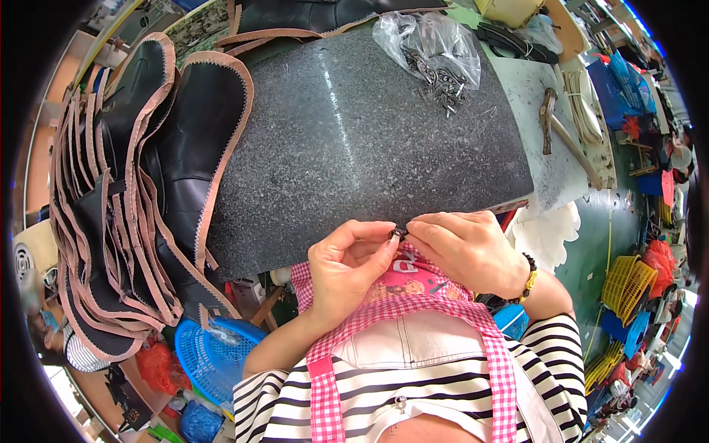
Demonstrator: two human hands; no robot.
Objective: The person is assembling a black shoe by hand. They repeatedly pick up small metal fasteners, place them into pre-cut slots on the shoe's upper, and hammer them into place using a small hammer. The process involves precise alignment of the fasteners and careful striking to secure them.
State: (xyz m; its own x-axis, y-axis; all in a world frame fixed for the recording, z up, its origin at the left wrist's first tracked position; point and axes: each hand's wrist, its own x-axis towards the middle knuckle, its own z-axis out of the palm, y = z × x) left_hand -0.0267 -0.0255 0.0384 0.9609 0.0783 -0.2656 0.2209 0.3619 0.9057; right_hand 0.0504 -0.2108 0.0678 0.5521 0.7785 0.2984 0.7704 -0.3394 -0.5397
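A small dark metal piece, perhaps a buckle, is held between my two hands just past the near edge of the worktop. My left hand pinches it between thumb and forefinger. From the other side, the fingertips of my right hand close on the same piece. Its exact shape is partly hidden by my fingers. Ahead lies the dark, speckled work board. On its far right, a clear plastic bag lies open with a pile of similar dark metal pieces spilling out.
Black leather boot uppers with pinkish zigzag-cut edges are stacked at the left, and another lies along the far edge. A hammer rests on the right side table. Below the stack stands a blue basket.
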